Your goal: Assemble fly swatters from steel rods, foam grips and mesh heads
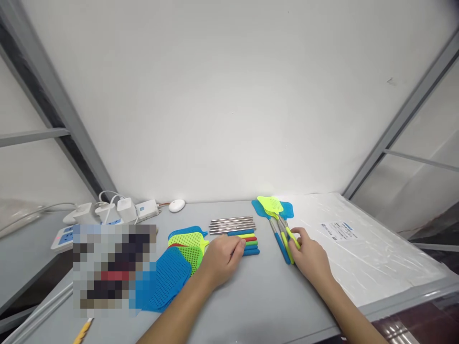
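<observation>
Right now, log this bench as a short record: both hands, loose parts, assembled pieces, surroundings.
Left hand: at the row of coloured handles; grip unclear
Right hand: fingers around a yellow-green handle
Loose heads: perforated, overlapping; blue, yellow-green, green, some red
Metal rods: side by side, behind the coloured handles
Assembled swatters: bunched, blue and yellow-green heads
Back left: power strip, white plugs, round white device
Obscured: pixelated area at left

The gray table (pixel 265 296) carries metal rods (pixel 232 225), flyswatter heads (pixel 172 272) — and coloured handles (pixel 253 243)
</observation>
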Demonstrator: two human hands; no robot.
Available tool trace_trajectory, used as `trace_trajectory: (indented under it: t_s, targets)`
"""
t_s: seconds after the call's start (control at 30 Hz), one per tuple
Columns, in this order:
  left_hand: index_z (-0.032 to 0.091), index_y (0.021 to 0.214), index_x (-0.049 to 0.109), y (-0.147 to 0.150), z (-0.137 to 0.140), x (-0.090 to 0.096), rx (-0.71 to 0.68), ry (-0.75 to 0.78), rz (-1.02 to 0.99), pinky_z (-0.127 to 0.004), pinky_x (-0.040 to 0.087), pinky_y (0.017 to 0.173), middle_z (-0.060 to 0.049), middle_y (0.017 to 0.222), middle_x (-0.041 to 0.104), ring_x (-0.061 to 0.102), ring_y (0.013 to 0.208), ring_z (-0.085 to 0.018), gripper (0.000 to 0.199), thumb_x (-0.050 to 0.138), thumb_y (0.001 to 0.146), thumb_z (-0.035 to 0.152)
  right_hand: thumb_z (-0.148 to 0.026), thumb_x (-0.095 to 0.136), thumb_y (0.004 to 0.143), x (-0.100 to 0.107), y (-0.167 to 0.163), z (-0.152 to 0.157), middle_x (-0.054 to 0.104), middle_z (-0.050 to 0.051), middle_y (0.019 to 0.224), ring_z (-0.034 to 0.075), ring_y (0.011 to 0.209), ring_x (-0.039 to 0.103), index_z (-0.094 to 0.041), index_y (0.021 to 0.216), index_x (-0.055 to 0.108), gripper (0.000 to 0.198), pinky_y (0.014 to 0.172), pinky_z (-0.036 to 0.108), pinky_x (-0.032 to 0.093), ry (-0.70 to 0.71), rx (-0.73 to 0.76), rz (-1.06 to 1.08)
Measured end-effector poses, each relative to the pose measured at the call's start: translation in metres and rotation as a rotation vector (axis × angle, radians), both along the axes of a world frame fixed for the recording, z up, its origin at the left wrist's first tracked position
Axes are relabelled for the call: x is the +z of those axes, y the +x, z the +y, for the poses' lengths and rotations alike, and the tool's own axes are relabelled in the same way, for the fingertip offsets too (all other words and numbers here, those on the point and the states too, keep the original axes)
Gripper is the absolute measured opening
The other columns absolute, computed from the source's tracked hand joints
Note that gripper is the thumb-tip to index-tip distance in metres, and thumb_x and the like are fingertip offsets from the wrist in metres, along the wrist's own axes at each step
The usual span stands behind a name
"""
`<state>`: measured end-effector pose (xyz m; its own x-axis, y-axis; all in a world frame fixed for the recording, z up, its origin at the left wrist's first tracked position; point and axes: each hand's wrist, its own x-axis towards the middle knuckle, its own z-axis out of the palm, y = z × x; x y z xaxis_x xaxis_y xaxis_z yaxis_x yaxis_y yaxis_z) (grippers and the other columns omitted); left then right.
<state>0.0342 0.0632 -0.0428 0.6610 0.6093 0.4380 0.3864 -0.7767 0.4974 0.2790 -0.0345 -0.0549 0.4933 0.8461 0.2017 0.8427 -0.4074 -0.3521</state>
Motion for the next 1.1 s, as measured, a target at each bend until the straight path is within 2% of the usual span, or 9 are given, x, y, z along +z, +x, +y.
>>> trace_trajectory:
  t_s: [0.23, 0.57, 0.77, 1.1]
  targets:
    - [0.02, 0.068, 0.055, -0.001, 0.002, -0.001, 0.02, 0.005, -0.032, -0.029, 0.033, 0.06, -0.003, 0.062, 0.056, 0.048, 0.06, -0.017, 0.037, 0.033, 0.096, 0.031, -0.036, 0.036, 0.092, 0.0, -0.006, 0.005, 0.061, 0.001, 0.063, 0.021, 0.06, 0.058, -0.022, 0.114, 0.049, 0.029, 0.052, 0.025, 0.024, -0.023, -0.003, -0.032]
    - [0.02, 0.077, 0.064, 0.0, 0.001, -0.001, 0.03, -0.001, -0.051, -0.028, 0.041, 0.062, -0.004, 0.067, 0.061, 0.055, 0.065, -0.017, 0.039, 0.034, 0.096, 0.033, -0.03, 0.035, 0.093, -0.008, 0.002, 0.004, 0.057, -0.003, 0.06, 0.017, 0.056, 0.055, -0.024, 0.118, 0.045, 0.028, 0.052, 0.024, 0.02, -0.046, -0.059, -0.013]
    - [0.02, 0.075, 0.064, -0.001, 0.003, -0.001, 0.022, 0.017, -0.064, -0.028, 0.043, 0.062, -0.004, 0.067, 0.062, 0.057, 0.064, -0.017, 0.037, 0.035, 0.096, 0.032, -0.025, 0.034, 0.092, -0.003, 0.003, 0.001, 0.056, -0.003, 0.057, 0.017, 0.055, 0.053, -0.025, 0.12, 0.046, 0.03, 0.053, 0.024, 0.019, -0.069, -0.086, 0.0]
    - [0.019, 0.074, 0.063, -0.001, 0.004, 0.001, 0.005, 0.021, -0.063, -0.027, 0.043, 0.061, -0.004, 0.066, 0.062, 0.056, 0.063, -0.016, 0.036, 0.036, 0.095, 0.03, -0.026, 0.033, 0.091, 0.0, -0.005, 0.002, 0.063, 0.0, 0.065, 0.017, 0.057, 0.055, -0.028, 0.118, 0.05, 0.032, 0.052, 0.026, 0.018, -0.135, -0.051, -0.058]
